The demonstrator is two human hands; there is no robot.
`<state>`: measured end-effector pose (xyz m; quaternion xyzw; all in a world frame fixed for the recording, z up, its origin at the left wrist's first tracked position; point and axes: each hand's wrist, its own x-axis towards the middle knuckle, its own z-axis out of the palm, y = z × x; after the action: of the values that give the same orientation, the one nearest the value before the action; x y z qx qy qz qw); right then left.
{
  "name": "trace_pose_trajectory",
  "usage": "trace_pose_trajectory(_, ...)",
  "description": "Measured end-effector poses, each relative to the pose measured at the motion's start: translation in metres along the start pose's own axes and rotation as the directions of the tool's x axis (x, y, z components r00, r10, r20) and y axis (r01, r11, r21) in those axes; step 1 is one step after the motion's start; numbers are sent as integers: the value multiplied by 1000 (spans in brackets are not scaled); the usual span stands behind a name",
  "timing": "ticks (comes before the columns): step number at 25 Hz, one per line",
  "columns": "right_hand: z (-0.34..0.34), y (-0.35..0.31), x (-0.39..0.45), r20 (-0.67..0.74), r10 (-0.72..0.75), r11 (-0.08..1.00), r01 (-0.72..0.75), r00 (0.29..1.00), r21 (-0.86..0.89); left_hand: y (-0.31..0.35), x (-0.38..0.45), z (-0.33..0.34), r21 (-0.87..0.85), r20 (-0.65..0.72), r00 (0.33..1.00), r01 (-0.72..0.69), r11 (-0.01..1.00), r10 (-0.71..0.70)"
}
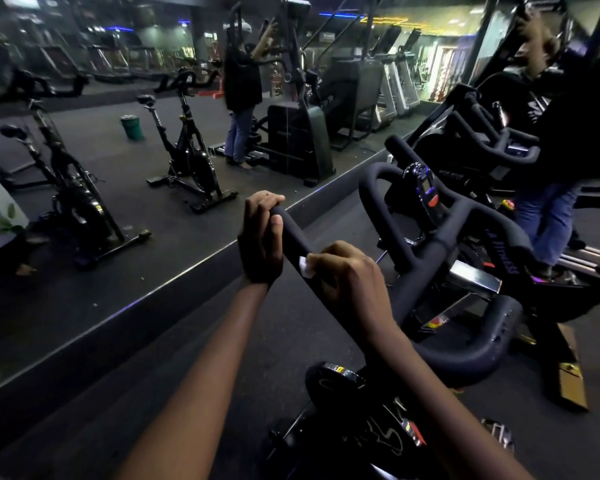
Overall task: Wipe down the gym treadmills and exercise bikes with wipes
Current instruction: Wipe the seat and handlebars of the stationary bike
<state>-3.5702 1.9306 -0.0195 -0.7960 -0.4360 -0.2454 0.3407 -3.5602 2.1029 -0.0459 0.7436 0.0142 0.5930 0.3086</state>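
A: From the head camera, where do we have our hands?

B: Both are on the exercise bike's handlebar (440, 244). Our left hand (262, 237) is wrapped round the tip of the near bar end, thumb along its side. Our right hand (352, 275) is curled round the same bar just below, pressing a small white wipe (305, 266) against the padding; only a corner of the wipe shows past the fingers.

A: And around us?

B: The bike's console (425, 192) sits in the middle of the bars, beyond our hands. A wall mirror (84, 202) on the left reflects other bikes, a green bucket (131, 126) and a standing person (241, 98).
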Motion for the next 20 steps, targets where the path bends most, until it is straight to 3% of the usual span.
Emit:
trace_pose_trajectory(6, -18, 19, -47, 1, -52, 998, 52, 999, -24, 27, -2, -5, 168, 65, 986, 140, 976, -153)
trace_pose_trajectory(8, -30, 27, -61, 15, -69, 997, 70, 997, -42, 38, -6, -2, 341, 5, 983, 172, 924, -185)
trace_pose_trajectory(10, -41, 33, -69, 59, -96, 994, 98, 994, -41, 54, -20, 7, 518, 1, 993, 101, 849, -119)
trace_pose_trajectory(15, -79, 53, -94, 171, -78, 989, 97, 982, -108, 95, -87, 33, 416, 334, 942, -189, 890, 44)
trace_pose_trajectory(20, -77, 46, -85, 218, -61, 991, 85, 974, -106, 106, -107, 34, 435, 288, 957, -155, 887, 26)
